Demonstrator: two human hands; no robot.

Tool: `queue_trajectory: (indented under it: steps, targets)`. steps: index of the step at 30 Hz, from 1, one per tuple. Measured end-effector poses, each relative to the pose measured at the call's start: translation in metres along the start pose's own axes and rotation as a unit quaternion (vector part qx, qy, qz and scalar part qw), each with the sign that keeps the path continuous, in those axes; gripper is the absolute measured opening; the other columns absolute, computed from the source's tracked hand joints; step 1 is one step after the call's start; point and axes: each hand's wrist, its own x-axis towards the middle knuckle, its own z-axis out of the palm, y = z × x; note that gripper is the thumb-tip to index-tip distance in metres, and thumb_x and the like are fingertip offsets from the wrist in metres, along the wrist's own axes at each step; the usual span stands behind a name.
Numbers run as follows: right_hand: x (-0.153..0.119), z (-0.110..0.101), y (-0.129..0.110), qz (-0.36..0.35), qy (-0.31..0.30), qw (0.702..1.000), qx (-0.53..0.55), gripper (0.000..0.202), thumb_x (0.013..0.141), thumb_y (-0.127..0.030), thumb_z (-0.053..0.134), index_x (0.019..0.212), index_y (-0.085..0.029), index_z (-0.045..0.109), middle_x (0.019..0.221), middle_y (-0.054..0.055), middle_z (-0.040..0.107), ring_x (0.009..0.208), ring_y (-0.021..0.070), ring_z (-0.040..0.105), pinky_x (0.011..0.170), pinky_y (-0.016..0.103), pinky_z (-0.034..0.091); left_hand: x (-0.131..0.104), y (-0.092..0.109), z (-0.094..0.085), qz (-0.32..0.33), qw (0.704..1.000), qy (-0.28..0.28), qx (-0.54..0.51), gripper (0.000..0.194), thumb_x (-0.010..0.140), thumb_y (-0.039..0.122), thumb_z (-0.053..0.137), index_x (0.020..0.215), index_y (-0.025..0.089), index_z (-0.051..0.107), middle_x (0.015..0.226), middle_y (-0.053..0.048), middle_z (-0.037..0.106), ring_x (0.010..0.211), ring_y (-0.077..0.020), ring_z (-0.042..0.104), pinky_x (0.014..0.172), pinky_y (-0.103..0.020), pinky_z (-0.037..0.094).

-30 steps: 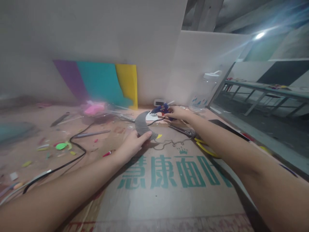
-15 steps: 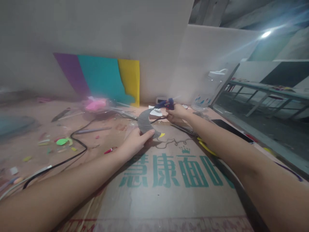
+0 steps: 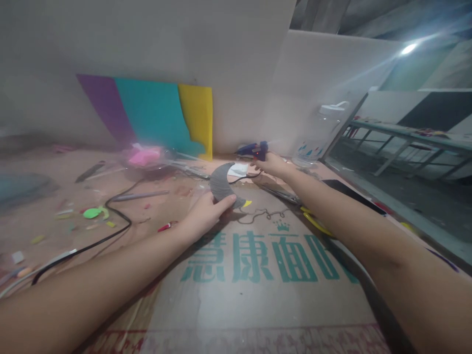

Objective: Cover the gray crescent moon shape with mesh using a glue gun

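Note:
My left hand [image 3: 210, 211] pinches the lower end of a grey crescent-shaped piece [image 3: 221, 185], thumb on top, holding it above the board. My right hand [image 3: 273, 165] is wrapped round the handle of a dark blue glue gun [image 3: 254, 149] with a small red light; its nozzle points left, just above and beyond the crescent's upper tip. A white scrap [image 3: 238, 170] lies behind the crescent, and a small yellow piece [image 3: 248, 203] shows at its lower tip. A wavy grey cord [image 3: 265, 214] lies on the printed board [image 3: 236, 305] below.
Yellow-handled scissors [image 3: 315, 222] and a black flat panel [image 3: 352, 196] lie by my right forearm. A clear bottle [image 3: 311, 140] stands at the back right. Coloured sheets [image 3: 151, 115] lean on the wall. At left are a pink bundle [image 3: 143, 156], a black cable [image 3: 121, 228] and scraps.
My right hand has lifted the glue gun slightly, so it is now apart from the crescent's upper tip. The left hand still holds the crescent in nearly the same place.

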Motion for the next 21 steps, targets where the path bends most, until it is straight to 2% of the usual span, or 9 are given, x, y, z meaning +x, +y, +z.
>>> queue_trajectory:
  steps: [5,9,12,17,21]
  targets:
    - [-0.004,0.002,-0.014,-0.008,-0.019,0.998,-0.051,0.027,0.085,-0.032,0.066,0.103,-0.012,0.068,0.106,0.016,0.073,0.099,0.0275,0.067,0.081,0.029,0.049,-0.001,0.003,0.0,0.007,1.0,-0.002,0.006,0.035,0.083,0.048,0.057,0.073,0.016,0.063,0.061,-0.001,0.061,0.054,-0.0146,0.053,0.052,-0.025,0.039]
    - [-0.001,0.009,-0.019,-0.012,-0.061,0.996,-0.064,0.027,0.082,-0.033,0.068,0.099,-0.011,0.07,0.101,0.014,0.074,0.09,0.0262,0.068,0.076,0.028,0.049,-0.002,0.003,0.001,0.004,1.0,0.001,0.018,0.035,0.084,0.049,0.057,0.072,0.016,0.063,0.061,-0.002,0.061,0.055,-0.0149,0.054,0.052,-0.026,0.039]
    - [0.006,0.015,-0.02,-0.017,-0.071,0.996,-0.059,0.03,0.083,-0.03,0.069,0.106,-0.011,0.069,0.106,0.014,0.073,0.091,0.0248,0.067,0.077,0.027,0.049,-0.001,0.003,0.001,0.004,1.0,0.001,0.024,0.035,0.084,0.048,0.057,0.07,0.016,0.061,0.06,-0.001,0.061,0.053,-0.0143,0.053,0.052,-0.026,0.038]
    - [0.015,0.014,-0.019,-0.02,-0.04,0.999,-0.028,0.032,0.087,-0.031,0.063,0.11,-0.01,0.069,0.111,0.015,0.072,0.099,0.0279,0.066,0.084,0.032,0.049,-0.001,0.003,0.002,-0.003,1.0,-0.003,-0.017,0.034,0.084,0.048,0.057,0.069,0.017,0.06,0.059,-0.001,0.06,0.051,-0.0135,0.052,0.049,-0.026,0.037]
    - [0.0,-0.002,-0.022,-0.033,-0.004,0.999,0.016,0.029,0.091,-0.029,0.057,0.113,-0.015,0.069,0.118,0.009,0.071,0.108,0.024,0.064,0.091,0.03,0.048,-0.001,0.004,0.003,-0.012,0.999,0.013,-0.049,0.032,0.081,0.047,0.06,0.07,0.017,0.06,0.06,-0.001,0.06,0.053,-0.0131,0.052,0.051,-0.025,0.039]
